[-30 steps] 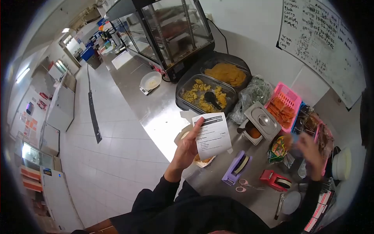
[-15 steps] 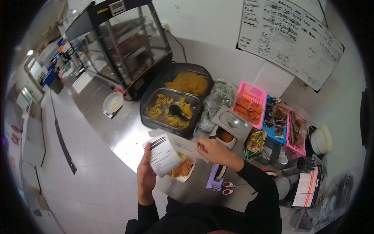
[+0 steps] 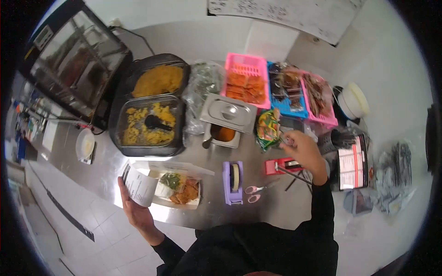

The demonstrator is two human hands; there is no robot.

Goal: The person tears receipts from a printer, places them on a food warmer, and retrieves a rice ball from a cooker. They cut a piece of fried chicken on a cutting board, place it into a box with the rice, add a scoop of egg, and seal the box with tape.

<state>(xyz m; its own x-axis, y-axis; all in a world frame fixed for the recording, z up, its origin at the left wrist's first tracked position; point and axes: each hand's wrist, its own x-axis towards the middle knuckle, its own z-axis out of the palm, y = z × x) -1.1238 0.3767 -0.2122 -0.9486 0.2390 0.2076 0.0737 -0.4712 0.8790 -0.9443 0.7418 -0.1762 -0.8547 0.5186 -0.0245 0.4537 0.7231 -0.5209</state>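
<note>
In the head view, a purple tape dispenser (image 3: 228, 183) rests on the counter (image 3: 287, 207). Left of the dispenser, an open food box (image 3: 195, 170) holds rice, greens and fried pieces; farther left, the left hand (image 3: 136, 216) pinches a printed slip (image 3: 142, 187) over the box's near side. Up and right of the dispenser, the right hand (image 3: 301, 148) has its fingers drawn narrow beside a green packet (image 3: 268, 129); whether they grip anything cannot be told. Scissors (image 3: 262, 187) lie just right of the dispenser.
</note>
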